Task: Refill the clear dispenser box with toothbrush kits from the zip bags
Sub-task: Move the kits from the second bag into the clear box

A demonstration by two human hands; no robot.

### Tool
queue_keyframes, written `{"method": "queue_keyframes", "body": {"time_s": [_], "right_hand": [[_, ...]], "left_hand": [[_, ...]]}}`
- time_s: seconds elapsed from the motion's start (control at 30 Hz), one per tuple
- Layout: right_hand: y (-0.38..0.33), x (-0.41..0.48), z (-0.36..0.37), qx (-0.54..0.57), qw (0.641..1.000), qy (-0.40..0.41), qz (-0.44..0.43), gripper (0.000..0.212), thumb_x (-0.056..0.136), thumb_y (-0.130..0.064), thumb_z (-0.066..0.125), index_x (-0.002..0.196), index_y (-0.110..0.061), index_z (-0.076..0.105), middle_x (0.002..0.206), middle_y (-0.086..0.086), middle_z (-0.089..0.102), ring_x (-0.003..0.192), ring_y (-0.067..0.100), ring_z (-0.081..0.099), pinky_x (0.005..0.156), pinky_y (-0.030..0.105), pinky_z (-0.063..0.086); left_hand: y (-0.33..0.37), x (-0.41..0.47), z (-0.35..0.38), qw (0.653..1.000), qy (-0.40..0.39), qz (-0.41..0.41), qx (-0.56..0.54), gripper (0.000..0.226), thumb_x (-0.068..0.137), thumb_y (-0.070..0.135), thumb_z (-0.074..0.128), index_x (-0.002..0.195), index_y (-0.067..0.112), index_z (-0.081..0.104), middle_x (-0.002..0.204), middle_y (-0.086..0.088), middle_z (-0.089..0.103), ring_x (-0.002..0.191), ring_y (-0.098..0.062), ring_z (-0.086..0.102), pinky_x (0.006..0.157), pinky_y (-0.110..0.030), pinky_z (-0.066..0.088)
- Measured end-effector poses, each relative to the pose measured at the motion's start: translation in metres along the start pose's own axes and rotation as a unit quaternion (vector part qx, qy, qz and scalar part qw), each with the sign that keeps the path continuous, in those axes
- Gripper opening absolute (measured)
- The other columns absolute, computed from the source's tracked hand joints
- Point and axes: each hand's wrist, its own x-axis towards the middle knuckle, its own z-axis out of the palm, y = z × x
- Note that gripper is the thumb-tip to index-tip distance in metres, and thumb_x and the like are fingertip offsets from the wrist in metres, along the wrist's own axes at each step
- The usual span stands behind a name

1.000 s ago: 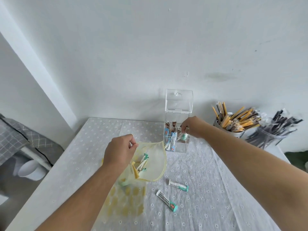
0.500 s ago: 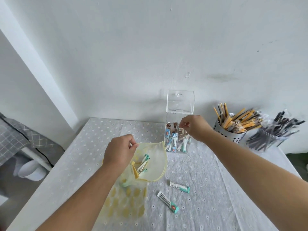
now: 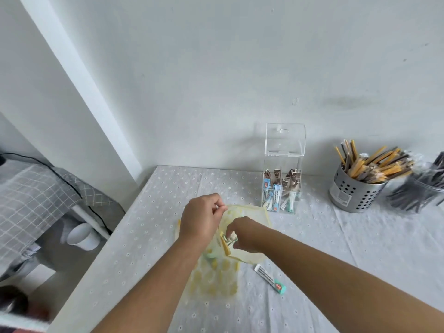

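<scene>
Left hand (image 3: 200, 221) pinches open the rim of the yellow zip bag (image 3: 216, 280) — right hand (image 3: 246, 234) curls inside among the kits (image 3: 227, 242), grip unclear. The clear dispenser box (image 3: 283, 164) stands just behind, lid up.

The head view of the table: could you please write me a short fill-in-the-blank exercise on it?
1. The left hand pinches the rim of the ___ zip bag.
2. The right hand reaches into the ___.
3. The lid of the dispenser box stands ___.
4. The perforated metal holder stands to the ___ of the dispenser box.
Missing words: yellow; bag; open; right.
</scene>
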Motion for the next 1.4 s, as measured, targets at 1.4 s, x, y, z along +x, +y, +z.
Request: {"method": "queue_keyframes", "body": {"time_s": [1.4], "right_hand": [[0.017,-0.065,-0.095,0.104,0.984,0.145,0.006,0.008,0.081,-0.015,0.069,0.087,-0.011,0.073,0.082,0.005,0.071,0.072,0.013,0.061,0.061,0.013,0.046]], "left_hand": [[0.001,0.002,-0.001,0.997,-0.027,-0.022,0.067,0.012,0.086,0.028,0.064,0.078,0.019,0.066,0.059,0.005,0.056,0.063,-0.022,0.056,0.056,-0.028,0.041]]}}
